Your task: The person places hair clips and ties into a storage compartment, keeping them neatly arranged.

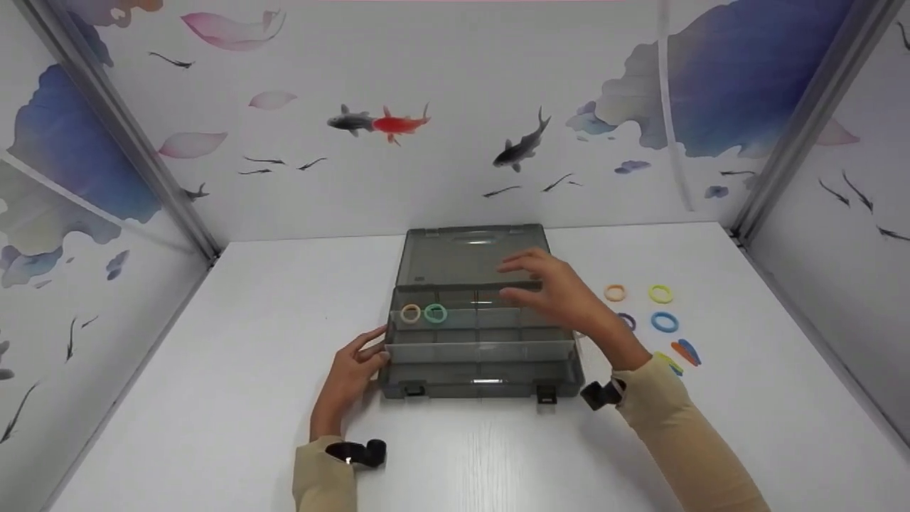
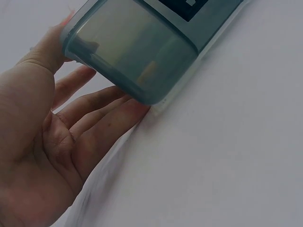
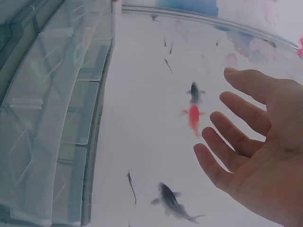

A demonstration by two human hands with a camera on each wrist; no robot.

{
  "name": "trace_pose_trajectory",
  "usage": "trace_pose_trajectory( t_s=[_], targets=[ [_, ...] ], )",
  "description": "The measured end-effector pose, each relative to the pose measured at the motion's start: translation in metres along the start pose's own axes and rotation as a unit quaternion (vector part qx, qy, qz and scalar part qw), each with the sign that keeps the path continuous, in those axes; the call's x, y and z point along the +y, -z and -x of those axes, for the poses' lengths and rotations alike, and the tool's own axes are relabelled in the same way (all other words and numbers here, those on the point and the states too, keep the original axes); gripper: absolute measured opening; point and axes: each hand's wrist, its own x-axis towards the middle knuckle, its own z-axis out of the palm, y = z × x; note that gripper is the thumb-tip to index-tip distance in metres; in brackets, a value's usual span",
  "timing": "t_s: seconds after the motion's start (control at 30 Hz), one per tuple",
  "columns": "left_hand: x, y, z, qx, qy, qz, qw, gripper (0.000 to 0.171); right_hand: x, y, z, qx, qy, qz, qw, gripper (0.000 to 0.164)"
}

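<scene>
A grey see-through compartment box (image 1: 480,390) sits on the table with its lid (image 1: 462,256) folded back. My left hand (image 1: 348,380) holds the box's left side. In the left wrist view, its thumb is at the upper rim and its fingers (image 2: 111,125) reach the lower corner. An orange ring (image 1: 411,313) and a green ring (image 1: 436,313) are side by side in the left part of the back row. Over the back right of the box hovers my right hand (image 1: 558,288), fingers spread and loosely bent, nothing between them.
Right of the box lie an orange ring (image 1: 615,292), a yellow ring (image 1: 660,294), a blue ring (image 1: 665,322) and a purple ring (image 1: 628,321) partly behind the right arm. Small coloured strips (image 1: 686,352) lie nearer. Printed wall panels (image 1: 455,185) enclose the table's back and sides.
</scene>
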Motion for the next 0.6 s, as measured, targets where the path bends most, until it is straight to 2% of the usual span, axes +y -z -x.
trace_pose_trajectory(
  t_s=[0.1,0.33,0.6],
  targets=[
    [0.000,0.000,-0.001,0.002,-0.003,0.001,1.0000,0.050,0.008,0.007,0.011,0.022,-0.004,0.001,1.000,0.040],
    [-0.001,0.000,-0.001,0.003,-0.007,-0.001,1.0000,0.051,0.028,0.024,0.032,0.061,-0.044,-0.019,0.997,0.040],
    [-0.001,0.000,0.000,0.008,-0.005,-0.015,0.9998,0.050,0.051,0.042,0.049,0.097,-0.084,-0.027,0.991,0.039]
  ],
)
